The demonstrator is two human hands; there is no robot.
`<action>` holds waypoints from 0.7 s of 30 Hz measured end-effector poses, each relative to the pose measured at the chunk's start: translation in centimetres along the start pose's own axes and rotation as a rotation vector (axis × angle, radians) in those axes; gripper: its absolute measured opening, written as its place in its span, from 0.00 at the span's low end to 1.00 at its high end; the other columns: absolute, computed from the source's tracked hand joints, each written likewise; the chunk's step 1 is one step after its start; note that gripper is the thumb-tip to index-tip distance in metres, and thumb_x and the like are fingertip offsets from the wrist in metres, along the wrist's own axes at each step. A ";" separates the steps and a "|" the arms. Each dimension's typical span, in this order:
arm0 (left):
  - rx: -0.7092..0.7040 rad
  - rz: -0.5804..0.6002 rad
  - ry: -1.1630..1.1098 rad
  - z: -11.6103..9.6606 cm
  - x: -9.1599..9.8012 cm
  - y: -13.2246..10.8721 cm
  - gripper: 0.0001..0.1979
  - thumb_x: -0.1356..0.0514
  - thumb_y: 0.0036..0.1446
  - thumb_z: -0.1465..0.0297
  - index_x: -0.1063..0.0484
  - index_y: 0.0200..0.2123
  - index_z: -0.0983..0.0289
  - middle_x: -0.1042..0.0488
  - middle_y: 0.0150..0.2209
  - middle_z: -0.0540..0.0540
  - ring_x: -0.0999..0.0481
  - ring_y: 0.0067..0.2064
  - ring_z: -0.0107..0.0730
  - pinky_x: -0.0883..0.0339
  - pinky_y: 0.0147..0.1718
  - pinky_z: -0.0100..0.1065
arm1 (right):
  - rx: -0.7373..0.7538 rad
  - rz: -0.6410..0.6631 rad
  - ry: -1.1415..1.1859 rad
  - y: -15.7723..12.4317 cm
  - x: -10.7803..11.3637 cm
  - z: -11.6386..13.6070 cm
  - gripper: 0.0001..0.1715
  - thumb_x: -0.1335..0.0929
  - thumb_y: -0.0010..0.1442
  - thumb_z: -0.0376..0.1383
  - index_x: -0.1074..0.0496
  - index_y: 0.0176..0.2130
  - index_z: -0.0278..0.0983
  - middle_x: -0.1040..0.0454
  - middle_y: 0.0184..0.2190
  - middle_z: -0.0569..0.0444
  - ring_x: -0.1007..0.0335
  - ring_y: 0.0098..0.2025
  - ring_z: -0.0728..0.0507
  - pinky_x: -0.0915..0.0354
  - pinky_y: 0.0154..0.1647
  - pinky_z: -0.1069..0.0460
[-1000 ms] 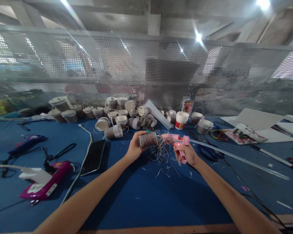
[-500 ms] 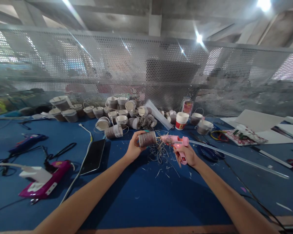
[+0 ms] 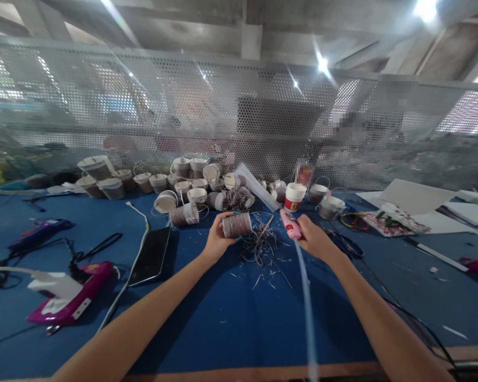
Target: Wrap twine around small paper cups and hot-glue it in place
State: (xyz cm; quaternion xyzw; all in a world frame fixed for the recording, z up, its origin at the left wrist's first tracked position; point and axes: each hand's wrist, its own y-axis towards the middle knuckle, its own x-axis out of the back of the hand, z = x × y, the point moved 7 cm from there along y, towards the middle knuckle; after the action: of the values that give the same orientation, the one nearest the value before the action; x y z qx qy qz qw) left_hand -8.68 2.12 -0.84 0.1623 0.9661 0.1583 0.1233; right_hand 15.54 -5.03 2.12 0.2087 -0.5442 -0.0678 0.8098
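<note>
My left hand (image 3: 214,241) is wrapped around a cup wound with grey-brown cord (image 3: 238,225), held on its side above the blue table. In my right hand (image 3: 314,239) is a pink hot glue gun (image 3: 290,224), its nozzle turned away from me and apart from the cup. A long translucent glue stick (image 3: 307,302) trails from the gun's back end towards the front edge. Between the hands lies a tangle of cord scraps (image 3: 259,244). Behind the glue gun stands a stack of white and red paper cups (image 3: 294,197).
Several cord-wrapped cups with handles (image 3: 111,188) line the back. To the left are a phone (image 3: 150,255), a purple power strip (image 3: 74,297) and a dark blue glue gun (image 3: 42,233). Scissors (image 3: 348,245) and white sheets (image 3: 410,196) lie right, and a perforated screen (image 3: 279,116) rises behind.
My right hand has swung the glue gun away from the cup, nozzle now pointing to the back. Its glue stick has swung from the right towards the front. My left hand still holds the cup.
</note>
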 end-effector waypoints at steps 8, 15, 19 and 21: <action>-0.005 0.009 -0.058 0.0 0.0 -0.1 0.32 0.37 0.28 0.83 0.37 0.42 0.60 0.31 0.38 0.49 0.30 0.35 0.29 0.37 0.31 0.28 | 0.042 -0.011 -0.186 -0.5 -0.7 -0.3 0.18 0.34 0.45 0.36 0.42 0.36 0.33 0.43 0.41 0.42 0.44 0.46 0.34 0.42 0.48 0.39; -0.007 0.044 -0.075 0.3 0.1 -0.2 0.34 0.37 0.30 0.82 0.39 0.45 0.59 0.31 0.39 0.50 0.30 0.37 0.32 0.35 0.33 0.30 | 0.021 -0.112 0.319 -0.7 -1.1 6.9 0.25 0.38 0.55 0.43 0.43 0.49 0.33 0.41 0.49 0.40 0.45 0.53 0.37 0.47 0.53 0.41; 0.025 0.087 -0.084 0.5 -0.2 -0.3 0.36 0.35 0.31 0.79 0.42 0.47 0.58 0.31 0.40 0.51 0.29 0.37 0.32 0.34 0.34 0.31 | -0.279 0.184 0.901 -0.3 -6.7 7.8 0.22 0.40 0.56 0.49 0.38 0.41 0.34 0.29 0.36 0.49 0.33 0.40 0.45 0.39 0.43 0.48; 0.036 0.099 -0.077 0.5 -0.4 -0.3 0.36 0.34 0.32 0.78 0.42 0.47 0.58 0.32 0.40 0.51 0.29 0.37 0.32 0.33 0.34 0.31 | -0.323 0.237 0.978 0.0 -7.6 8.1 0.21 0.35 0.52 0.49 0.35 0.34 0.33 0.31 0.24 0.55 0.34 0.28 0.49 0.39 0.35 0.52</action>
State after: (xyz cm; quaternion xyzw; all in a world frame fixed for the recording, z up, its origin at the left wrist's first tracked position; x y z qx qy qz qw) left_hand -8.28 1.89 -1.37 0.2180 0.9541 0.1407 0.1494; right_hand 5.14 -4.61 -1.71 0.0254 -0.1053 0.0464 0.9930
